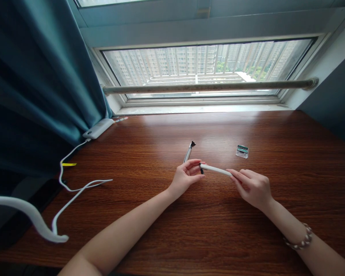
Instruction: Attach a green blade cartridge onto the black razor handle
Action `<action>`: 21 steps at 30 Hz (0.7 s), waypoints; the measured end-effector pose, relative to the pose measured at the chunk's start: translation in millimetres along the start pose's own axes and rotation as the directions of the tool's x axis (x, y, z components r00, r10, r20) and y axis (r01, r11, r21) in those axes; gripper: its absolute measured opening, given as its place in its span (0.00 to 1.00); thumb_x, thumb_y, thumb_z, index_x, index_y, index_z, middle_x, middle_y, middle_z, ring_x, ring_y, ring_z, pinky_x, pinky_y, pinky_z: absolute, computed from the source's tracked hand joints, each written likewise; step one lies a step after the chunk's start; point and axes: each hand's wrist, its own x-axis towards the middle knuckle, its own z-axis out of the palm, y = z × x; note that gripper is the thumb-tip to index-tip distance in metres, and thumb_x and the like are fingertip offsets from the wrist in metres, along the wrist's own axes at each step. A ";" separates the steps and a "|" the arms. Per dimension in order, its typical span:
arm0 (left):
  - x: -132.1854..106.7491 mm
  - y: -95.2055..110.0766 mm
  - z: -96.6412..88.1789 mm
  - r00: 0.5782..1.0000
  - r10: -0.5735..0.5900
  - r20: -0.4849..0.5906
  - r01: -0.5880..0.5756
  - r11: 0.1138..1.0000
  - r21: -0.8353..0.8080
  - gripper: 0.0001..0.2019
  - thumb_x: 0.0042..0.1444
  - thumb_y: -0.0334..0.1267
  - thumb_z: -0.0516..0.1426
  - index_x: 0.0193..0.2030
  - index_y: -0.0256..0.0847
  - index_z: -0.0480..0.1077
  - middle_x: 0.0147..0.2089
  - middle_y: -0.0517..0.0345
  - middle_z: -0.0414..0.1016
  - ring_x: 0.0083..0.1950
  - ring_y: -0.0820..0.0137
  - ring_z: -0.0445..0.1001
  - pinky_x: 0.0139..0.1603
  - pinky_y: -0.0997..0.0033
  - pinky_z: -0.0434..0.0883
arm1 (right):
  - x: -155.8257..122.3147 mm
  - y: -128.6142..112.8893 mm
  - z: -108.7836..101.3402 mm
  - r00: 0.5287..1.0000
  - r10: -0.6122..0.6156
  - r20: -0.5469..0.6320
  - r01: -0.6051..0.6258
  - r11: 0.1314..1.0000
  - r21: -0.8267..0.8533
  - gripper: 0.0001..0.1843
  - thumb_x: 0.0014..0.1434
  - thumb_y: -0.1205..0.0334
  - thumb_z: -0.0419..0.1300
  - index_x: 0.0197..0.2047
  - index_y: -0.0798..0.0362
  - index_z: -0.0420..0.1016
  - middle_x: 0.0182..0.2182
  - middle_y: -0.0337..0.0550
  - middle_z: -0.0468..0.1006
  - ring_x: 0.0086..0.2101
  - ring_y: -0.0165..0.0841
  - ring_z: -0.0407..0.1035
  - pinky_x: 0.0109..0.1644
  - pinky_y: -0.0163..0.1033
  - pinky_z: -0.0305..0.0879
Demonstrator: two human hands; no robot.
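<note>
Clock directions are read from the white handle (pixel 215 169) at the centre, with the window at 12 o'clock.

Farthest left, a blue curtain (pixel 43 65) hangs at 10 o'clock. Between 8 and 9 o'clock, a thick white curved tube (pixel 31 214) reaches in over the edge of the brown desk (pixel 299 161). A thin white cable (pixel 71 190) loops at 9 o'clock, near a yellow strip (pixel 69 164), and runs up to a white box (pixel 99 128) that lies beside the curtain, between 9 and 10.

At 10 o'clock, a silver stick with a dark tip (pixel 187 153) lies on the desk, its lower end just behind the left hand (pixel 186 174). This hand, at 9 o'clock, pinches a small dark head (pixel 202 171) between thumb and fingers, at the left end of the white handle. The handle is held above the desk.

The window (pixel 209 63) has a metal bar (pixel 209 88) across it. A small clear case with green strips (pixel 242 151) lies at 2 o'clock. At 4 o'clock, the right hand (pixel 253 188) is closed on the handle's right end; a bracelet (pixel 307 237) circles that wrist.
</note>
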 end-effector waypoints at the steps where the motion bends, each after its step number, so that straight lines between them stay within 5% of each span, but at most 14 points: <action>1: -0.2 0.1 0.0 1.000 -0.001 -0.002 0.001 1.000 0.007 0.24 0.37 0.25 0.64 0.44 0.34 0.65 0.48 0.47 0.70 0.52 0.61 0.67 0.56 0.58 0.63 | -0.1 -0.3 0.1 1.000 0.009 -0.015 -0.009 1.000 -0.014 0.14 0.56 0.63 0.55 0.47 0.48 0.71 0.24 0.37 0.71 0.25 0.27 0.63 0.31 0.32 0.54; 17: -2.4 3.3 -1.6 0.992 0.047 0.116 -0.057 0.995 0.085 0.23 0.44 0.29 0.61 0.49 0.37 0.64 0.52 0.44 0.67 0.55 0.60 0.64 0.56 0.59 0.59 | 0.7 0.6 -1.1 1.000 -0.028 0.007 0.027 0.996 0.086 0.15 0.57 0.64 0.54 0.48 0.48 0.70 0.24 0.37 0.71 0.25 0.26 0.63 0.31 0.32 0.55; 21: -3.1 3.8 -2.0 0.991 0.053 0.122 -0.066 0.991 0.112 0.24 0.44 0.29 0.62 0.50 0.38 0.64 0.53 0.47 0.67 0.55 0.62 0.64 0.57 0.61 0.59 | 0.1 2.0 1.4 0.998 0.044 -0.040 -0.044 0.999 0.009 0.14 0.57 0.64 0.54 0.48 0.49 0.71 0.24 0.38 0.71 0.26 0.27 0.64 0.32 0.33 0.55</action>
